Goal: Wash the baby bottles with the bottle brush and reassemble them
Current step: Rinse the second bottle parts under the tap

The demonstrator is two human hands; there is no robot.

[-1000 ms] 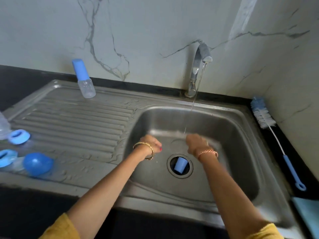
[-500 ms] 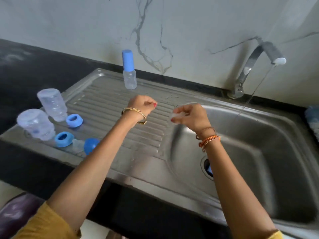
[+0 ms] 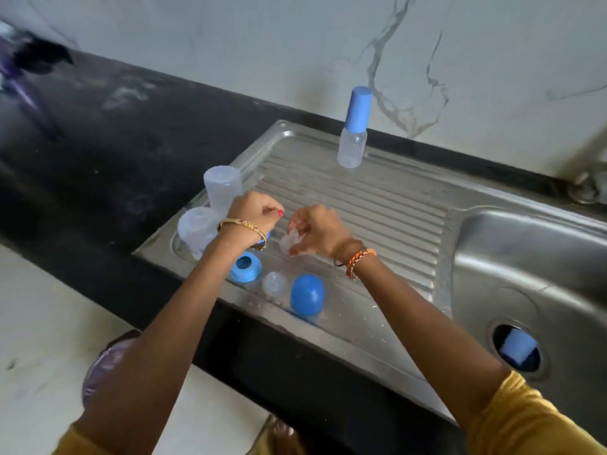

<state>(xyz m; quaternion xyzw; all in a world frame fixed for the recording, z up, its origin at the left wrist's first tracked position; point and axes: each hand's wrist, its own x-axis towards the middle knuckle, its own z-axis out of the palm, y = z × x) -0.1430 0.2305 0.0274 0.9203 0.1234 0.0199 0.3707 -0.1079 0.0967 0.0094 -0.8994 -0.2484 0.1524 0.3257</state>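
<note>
My right hand (image 3: 317, 229) pinches a clear silicone teat (image 3: 290, 240) just above the ribbed drainboard (image 3: 377, 208). My left hand (image 3: 254, 215) hovers beside it with fingers curled, holding nothing that I can see. Two clear bottle bodies (image 3: 223, 188) (image 3: 197, 229) stand upside down at the drainboard's left end. In front of my hands lie a blue screw ring (image 3: 245, 267), another clear teat (image 3: 274, 284) and a blue dome cap (image 3: 307, 295). A second blue ring is mostly hidden under my left wrist. An assembled small bottle with a tall blue cap (image 3: 354, 129) stands at the back.
The sink basin (image 3: 525, 257) lies to the right, with a blue piece (image 3: 517, 351) sitting in its drain hole. The tap base (image 3: 588, 188) shows at the right edge. Black countertop (image 3: 115, 133) stretches left. A marble wall rises behind.
My view swung left from the basin to the drainboard. Both hands moved from under the running tap over to the loose bottle parts, the right hand carrying the clear teat.
</note>
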